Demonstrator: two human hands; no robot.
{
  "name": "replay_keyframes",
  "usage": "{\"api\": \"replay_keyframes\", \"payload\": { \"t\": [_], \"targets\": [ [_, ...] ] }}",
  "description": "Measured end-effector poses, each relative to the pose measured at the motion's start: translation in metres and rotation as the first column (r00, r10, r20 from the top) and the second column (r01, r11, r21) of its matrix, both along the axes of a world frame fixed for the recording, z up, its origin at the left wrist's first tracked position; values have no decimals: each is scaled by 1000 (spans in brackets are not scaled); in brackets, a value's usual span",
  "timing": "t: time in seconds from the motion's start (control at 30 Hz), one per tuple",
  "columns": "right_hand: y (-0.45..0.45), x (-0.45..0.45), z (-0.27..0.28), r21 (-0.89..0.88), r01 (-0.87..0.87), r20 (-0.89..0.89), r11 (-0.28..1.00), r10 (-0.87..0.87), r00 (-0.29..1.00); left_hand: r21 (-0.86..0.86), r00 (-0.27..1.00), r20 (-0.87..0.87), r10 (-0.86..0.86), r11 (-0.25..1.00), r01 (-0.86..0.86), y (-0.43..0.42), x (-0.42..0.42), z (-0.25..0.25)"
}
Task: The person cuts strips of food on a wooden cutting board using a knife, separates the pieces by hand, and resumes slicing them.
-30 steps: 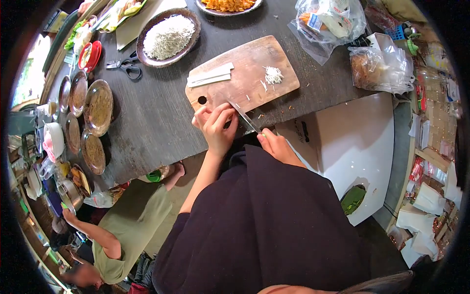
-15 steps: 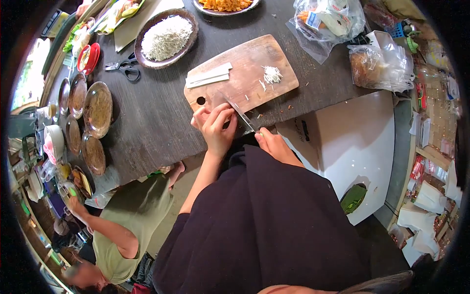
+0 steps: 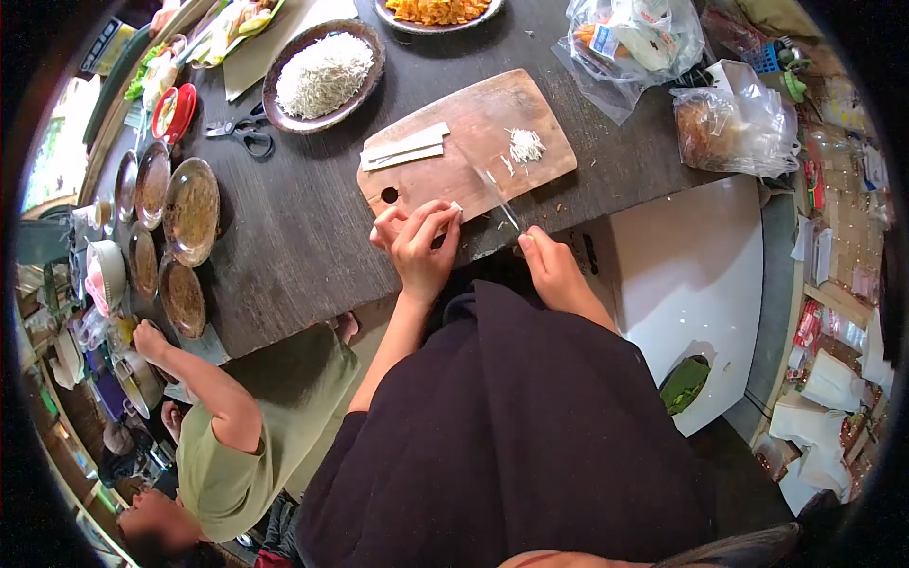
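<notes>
My right hand (image 3: 557,275) grips a knife (image 3: 499,197) by its handle, the blade slanting up and left over the wooden cutting board (image 3: 473,185). At the board's near edge, my left hand (image 3: 423,248) is closed with fingers curled. A small white vegetable piece (image 3: 456,208) shows at its fingertips; the rest is hidden under the fingers. The blade is apart from this hand, to its right. Flat white vegetable slices (image 3: 405,148) lie on the board's left part. A small heap of thin white shreds (image 3: 525,146) sits on its right, with stray bits nearby.
Beyond the board stand a bowl of white shreds (image 3: 327,78) and a plate of orange shreds (image 3: 440,9). Scissors (image 3: 248,135) and several brown plates (image 3: 191,212) are at left. Plastic bags (image 3: 644,43) lie at right. A co-worker (image 3: 237,426) is at lower left.
My right hand has moved the knife right, away from my left fingers, uncovering the white piece there. My left hand stays nearly still. The co-worker's arm and head have shifted.
</notes>
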State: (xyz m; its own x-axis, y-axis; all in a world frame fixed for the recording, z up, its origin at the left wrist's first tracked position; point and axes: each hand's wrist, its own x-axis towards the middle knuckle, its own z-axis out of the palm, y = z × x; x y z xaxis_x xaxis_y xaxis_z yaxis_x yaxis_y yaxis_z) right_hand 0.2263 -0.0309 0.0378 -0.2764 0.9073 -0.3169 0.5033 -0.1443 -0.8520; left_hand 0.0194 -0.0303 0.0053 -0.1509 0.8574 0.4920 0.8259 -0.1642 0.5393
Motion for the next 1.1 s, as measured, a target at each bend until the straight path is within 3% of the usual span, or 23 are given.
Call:
{"api": "replay_keyframes", "payload": {
  "t": [0.23, 1.1],
  "targets": [
    [-18, -8, -16, -16, -118, -14, 993, 117, 993, -7, 1000, -11, 3, 1000, -3, -1, -2, -4],
    [-22, -18, -15, -28, -88, 17, 996, 88, 996, -24, 999, -28, 19, 1000, -20, -3, -2, -4]
  ]
}}
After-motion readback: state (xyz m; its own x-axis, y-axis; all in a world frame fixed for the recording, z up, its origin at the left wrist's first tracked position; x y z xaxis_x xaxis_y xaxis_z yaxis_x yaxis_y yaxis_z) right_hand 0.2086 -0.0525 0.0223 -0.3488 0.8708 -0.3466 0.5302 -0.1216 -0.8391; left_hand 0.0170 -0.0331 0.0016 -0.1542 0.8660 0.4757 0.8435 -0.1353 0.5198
